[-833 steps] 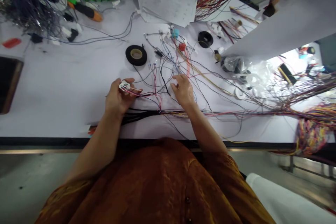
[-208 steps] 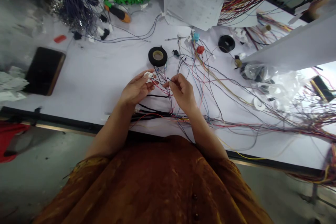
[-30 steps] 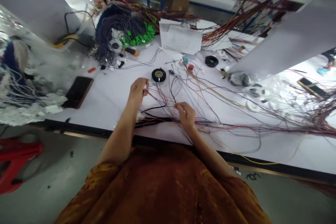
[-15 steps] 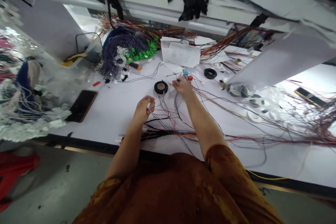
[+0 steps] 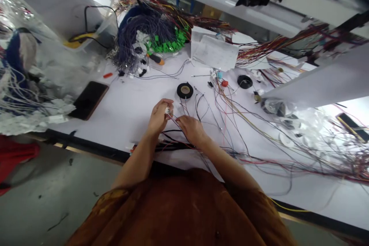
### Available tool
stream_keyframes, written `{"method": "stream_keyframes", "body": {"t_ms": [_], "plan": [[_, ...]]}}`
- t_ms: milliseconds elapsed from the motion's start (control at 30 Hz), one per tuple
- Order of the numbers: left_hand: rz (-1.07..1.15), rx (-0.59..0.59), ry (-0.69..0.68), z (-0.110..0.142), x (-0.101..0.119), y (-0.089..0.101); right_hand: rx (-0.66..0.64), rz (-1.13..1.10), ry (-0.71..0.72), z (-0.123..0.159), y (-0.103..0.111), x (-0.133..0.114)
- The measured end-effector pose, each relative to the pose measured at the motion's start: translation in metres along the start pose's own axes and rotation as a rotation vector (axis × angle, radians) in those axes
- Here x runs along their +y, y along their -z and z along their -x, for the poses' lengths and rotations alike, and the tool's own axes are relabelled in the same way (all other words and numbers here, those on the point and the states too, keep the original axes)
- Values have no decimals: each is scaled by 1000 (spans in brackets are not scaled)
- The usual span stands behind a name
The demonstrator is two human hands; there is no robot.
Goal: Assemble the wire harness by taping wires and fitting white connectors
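My left hand (image 5: 160, 116) is closed around a small white connector (image 5: 167, 111) with thin wires running out of it. Close beside it, my right hand (image 5: 191, 127) pinches a thin wire (image 5: 174, 118) that leads toward the connector. Whether the wire's end sits inside the connector is too small to tell. Just beyond both hands lies a roll of black tape (image 5: 185, 90). Loose dark wires (image 5: 198, 107) spread over the white tabletop to its right. A bundle of black-sleeved wires (image 5: 175, 145) runs along the table near my body.
Behind are a coil of purple wires (image 5: 144, 27) with green connectors (image 5: 167, 42), an orange-handled tool (image 5: 156, 59) and paper sheets (image 5: 215, 52). A phone (image 5: 90, 100) and white connectors (image 5: 34, 113) lie left. Red and blue connectors (image 5: 224, 83) and another black roll (image 5: 245, 82) sit right.
My right hand has come back from the loose wires near the red and blue connectors and now meets my left hand, gripping a wire. The view has shifted as well.
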State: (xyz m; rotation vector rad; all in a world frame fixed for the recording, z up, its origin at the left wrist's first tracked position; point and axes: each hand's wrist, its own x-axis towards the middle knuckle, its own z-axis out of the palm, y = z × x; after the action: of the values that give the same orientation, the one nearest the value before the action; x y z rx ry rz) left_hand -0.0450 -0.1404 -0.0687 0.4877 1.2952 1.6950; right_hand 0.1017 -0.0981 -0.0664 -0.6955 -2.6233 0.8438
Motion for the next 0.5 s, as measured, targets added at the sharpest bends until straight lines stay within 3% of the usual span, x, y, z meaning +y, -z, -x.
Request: {"method": "stream_keyframes", "body": {"t_ms": [67,167,267,367,500], "plan": [[38,41,-48,-1,-5,1,-10,16,-55,10,-13,7],[-19,120,-134,-2,-11,7,57,-91,14,22,-12,23],[-174,148,-220,-3,-9,13,264,-252,30,29,10,43],[-213,88,-226,-3,-5,17,495,-234,-193,28,42,74],[-8,23,-142,-4,-3,14,543,-105,-379,13,74,122]]}}
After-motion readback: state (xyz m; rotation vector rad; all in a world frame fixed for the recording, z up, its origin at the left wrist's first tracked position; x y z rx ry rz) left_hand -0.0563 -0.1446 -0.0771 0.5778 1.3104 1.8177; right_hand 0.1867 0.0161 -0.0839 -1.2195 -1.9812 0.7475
